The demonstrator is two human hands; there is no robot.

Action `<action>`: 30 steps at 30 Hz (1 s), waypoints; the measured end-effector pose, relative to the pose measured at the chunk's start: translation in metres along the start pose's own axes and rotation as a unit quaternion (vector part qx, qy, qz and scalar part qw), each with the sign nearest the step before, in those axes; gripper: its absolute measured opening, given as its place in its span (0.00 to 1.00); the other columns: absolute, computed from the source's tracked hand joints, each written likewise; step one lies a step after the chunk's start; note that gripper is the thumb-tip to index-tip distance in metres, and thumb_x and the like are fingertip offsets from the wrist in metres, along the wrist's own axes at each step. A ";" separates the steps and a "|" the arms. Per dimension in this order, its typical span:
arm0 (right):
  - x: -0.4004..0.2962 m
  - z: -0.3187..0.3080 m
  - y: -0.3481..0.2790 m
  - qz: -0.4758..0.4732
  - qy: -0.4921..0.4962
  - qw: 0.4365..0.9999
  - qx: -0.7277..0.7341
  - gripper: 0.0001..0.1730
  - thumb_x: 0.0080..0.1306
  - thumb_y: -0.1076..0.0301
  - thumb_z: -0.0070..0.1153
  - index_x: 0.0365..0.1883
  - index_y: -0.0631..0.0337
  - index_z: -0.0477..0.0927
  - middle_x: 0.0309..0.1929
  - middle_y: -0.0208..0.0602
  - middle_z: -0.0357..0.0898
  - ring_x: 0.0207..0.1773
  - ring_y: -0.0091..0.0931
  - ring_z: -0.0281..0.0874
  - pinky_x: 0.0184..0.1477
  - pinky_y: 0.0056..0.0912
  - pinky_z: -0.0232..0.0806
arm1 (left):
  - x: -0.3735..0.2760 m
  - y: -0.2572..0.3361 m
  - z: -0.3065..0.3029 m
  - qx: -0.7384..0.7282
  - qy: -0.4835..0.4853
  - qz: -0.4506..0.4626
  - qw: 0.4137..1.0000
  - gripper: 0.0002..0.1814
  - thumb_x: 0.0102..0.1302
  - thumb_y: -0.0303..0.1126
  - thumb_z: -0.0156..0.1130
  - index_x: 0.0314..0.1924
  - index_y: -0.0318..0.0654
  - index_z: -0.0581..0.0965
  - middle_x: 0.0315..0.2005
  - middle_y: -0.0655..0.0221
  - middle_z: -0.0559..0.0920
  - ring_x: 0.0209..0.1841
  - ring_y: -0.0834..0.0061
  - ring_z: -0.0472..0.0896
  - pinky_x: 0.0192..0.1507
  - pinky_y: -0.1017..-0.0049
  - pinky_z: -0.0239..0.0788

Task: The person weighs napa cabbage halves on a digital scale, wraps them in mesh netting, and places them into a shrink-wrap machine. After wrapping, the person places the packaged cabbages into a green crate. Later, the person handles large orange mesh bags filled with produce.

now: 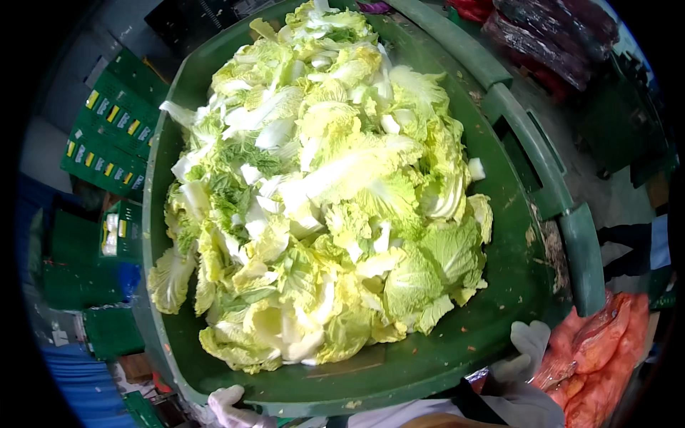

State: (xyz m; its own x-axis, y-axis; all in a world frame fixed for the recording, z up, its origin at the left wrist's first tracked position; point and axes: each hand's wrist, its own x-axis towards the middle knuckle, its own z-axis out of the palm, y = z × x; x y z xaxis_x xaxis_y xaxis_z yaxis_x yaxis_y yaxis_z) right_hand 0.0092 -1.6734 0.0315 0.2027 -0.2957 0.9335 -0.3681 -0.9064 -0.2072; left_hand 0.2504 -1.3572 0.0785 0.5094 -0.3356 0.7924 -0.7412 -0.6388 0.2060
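A heap of Chinese cabbage leaves (332, 198), pale green, yellow and white, fills most of a large green plastic bin (497, 299) before me. My left hand (231, 405), in a whitish glove, rests at the bin's near rim at the lower left, its fingers bent over the edge. At the lower right, my right hand (522, 350), in a pale glove, is by the bin's near right corner with some fingers apart. Nothing shows in it. Part of its palm and wrist is hard to make out.
Green crates (115, 125) with bright labels are stacked at the left. Orange-red mesh or plastic sacks (599, 353) lie at the lower right. Dark purple wrapped sacks (551, 37) stand at the upper right. A person's dark-clad leg (623, 243) shows at the right edge.
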 end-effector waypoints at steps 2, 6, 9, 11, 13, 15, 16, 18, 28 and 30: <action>0.012 0.000 -0.009 0.031 -0.052 0.998 -0.025 0.09 0.61 0.70 0.40 0.25 0.61 0.72 0.28 0.37 0.78 0.28 0.33 0.70 0.36 0.37 0.66 | -0.004 -0.022 0.002 0.004 -0.004 0.013 1.000 0.07 0.54 0.29 0.52 0.20 0.37 0.71 0.17 0.68 0.71 0.21 0.70 0.69 0.27 0.71 0.62; 0.034 0.012 -0.018 0.094 -0.028 0.995 0.015 0.07 0.54 0.79 0.47 0.27 0.65 0.78 0.31 0.38 0.80 0.31 0.35 0.74 0.38 0.37 0.67 | 0.000 -0.028 0.009 -0.003 0.010 -0.001 1.000 0.11 0.56 0.27 0.49 0.17 0.40 0.71 0.14 0.67 0.71 0.20 0.67 0.69 0.27 0.69 0.59; 0.035 0.017 -0.015 0.062 -0.022 0.997 0.026 0.05 0.53 0.79 0.52 0.26 0.61 0.79 0.29 0.32 0.80 0.29 0.32 0.74 0.35 0.31 0.65 | 0.001 -0.038 0.014 -0.039 -0.014 0.002 0.999 0.12 0.57 0.25 0.49 0.16 0.39 0.69 0.13 0.65 0.69 0.18 0.66 0.66 0.28 0.68 0.57; 0.034 0.018 -0.012 0.045 -0.012 0.999 0.027 0.04 0.53 0.78 0.53 0.25 0.60 0.79 0.28 0.30 0.80 0.28 0.30 0.73 0.34 0.31 0.65 | 0.005 -0.036 0.015 -0.064 -0.001 -0.013 0.998 0.13 0.59 0.24 0.49 0.15 0.38 0.68 0.12 0.66 0.67 0.17 0.66 0.65 0.27 0.69 0.55; 0.033 0.018 -0.012 0.050 -0.023 0.998 0.033 0.04 0.54 0.78 0.53 0.23 0.60 0.77 0.28 0.31 0.80 0.27 0.30 0.73 0.35 0.32 0.65 | 0.001 -0.044 0.024 -0.050 0.025 -0.019 0.998 0.14 0.61 0.25 0.49 0.16 0.38 0.68 0.12 0.67 0.68 0.18 0.67 0.66 0.28 0.70 0.56; 0.034 0.015 -0.017 0.057 -0.026 0.997 0.050 0.04 0.55 0.79 0.52 0.23 0.60 0.77 0.28 0.31 0.80 0.28 0.31 0.73 0.37 0.32 0.65 | 0.001 -0.041 0.024 -0.066 0.043 -0.033 0.996 0.15 0.61 0.25 0.50 0.16 0.38 0.68 0.13 0.67 0.68 0.18 0.66 0.66 0.28 0.69 0.56; 0.032 0.015 -0.018 0.063 -0.026 0.996 0.052 0.05 0.56 0.79 0.52 0.24 0.60 0.78 0.28 0.32 0.80 0.30 0.32 0.74 0.38 0.33 0.65 | 0.000 -0.045 0.023 -0.046 0.029 -0.026 0.998 0.18 0.67 0.28 0.45 0.16 0.39 0.70 0.14 0.68 0.71 0.20 0.69 0.68 0.29 0.71 0.57; 0.032 0.015 -0.020 0.065 -0.024 0.996 0.061 0.06 0.57 0.79 0.51 0.25 0.61 0.78 0.29 0.32 0.80 0.33 0.33 0.74 0.41 0.35 0.66 | 0.002 -0.046 0.020 -0.043 0.038 -0.025 0.998 0.19 0.67 0.28 0.45 0.16 0.38 0.71 0.14 0.68 0.71 0.20 0.69 0.68 0.30 0.70 0.57; 0.022 0.020 -0.030 0.136 -0.052 0.989 -0.023 0.14 0.61 0.67 0.48 0.30 0.72 0.77 0.26 0.44 0.78 0.27 0.34 0.74 0.31 0.33 0.68 | 0.009 -0.012 0.010 -0.050 0.095 -0.067 0.992 0.10 0.56 0.25 0.51 0.17 0.40 0.72 0.15 0.69 0.75 0.19 0.71 0.71 0.31 0.72 0.64; 0.023 0.012 -0.021 -0.021 -0.058 0.991 -0.116 0.21 0.60 0.57 0.53 0.32 0.72 0.73 0.25 0.42 0.76 0.25 0.33 0.73 0.28 0.33 0.69 | 0.005 -0.010 0.007 -0.053 0.077 -0.072 0.993 0.10 0.57 0.26 0.51 0.19 0.41 0.72 0.14 0.71 0.75 0.17 0.74 0.69 0.30 0.73 0.63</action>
State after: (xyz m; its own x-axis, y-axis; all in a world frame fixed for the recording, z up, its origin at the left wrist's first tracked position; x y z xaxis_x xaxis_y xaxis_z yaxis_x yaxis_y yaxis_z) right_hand 0.0324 -1.6649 0.0536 0.3200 -0.3035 0.8975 -0.5526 -0.8293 -0.0834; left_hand 0.2636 -1.3570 0.0766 0.5468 -0.1298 0.8271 -0.7113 -0.5932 0.3771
